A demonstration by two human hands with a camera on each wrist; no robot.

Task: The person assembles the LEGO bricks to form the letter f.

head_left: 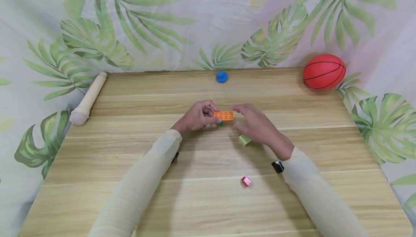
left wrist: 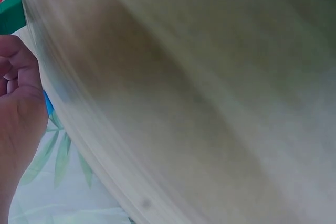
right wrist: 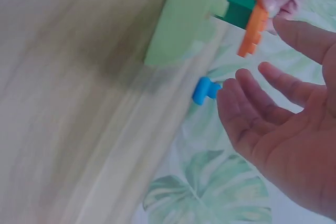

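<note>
My left hand (head_left: 199, 116) pinches an orange toy brick (head_left: 224, 115) between thumb and fingers, studs facing up in the head view. A dark green brick (right wrist: 239, 8) is against the flat side of the orange one; its end also shows in the left wrist view, above the hand. To the right, my right hand (head_left: 255, 123) holds nothing, its fingers spread and slightly bent a little way from the orange brick. Beneath that hand, a light green brick (head_left: 245, 140) lies on the table. Nearer me lies a small red brick (head_left: 246, 181).
On the wooden table (head_left: 146, 96), a blue toy duck (head_left: 221, 77) sits at the back edge. A red ball (head_left: 324, 71) is at the back right corner. Along the left edge lies a pale microphone-shaped object (head_left: 88, 98). Leaf-patterned cloth (head_left: 214, 20) hangs behind.
</note>
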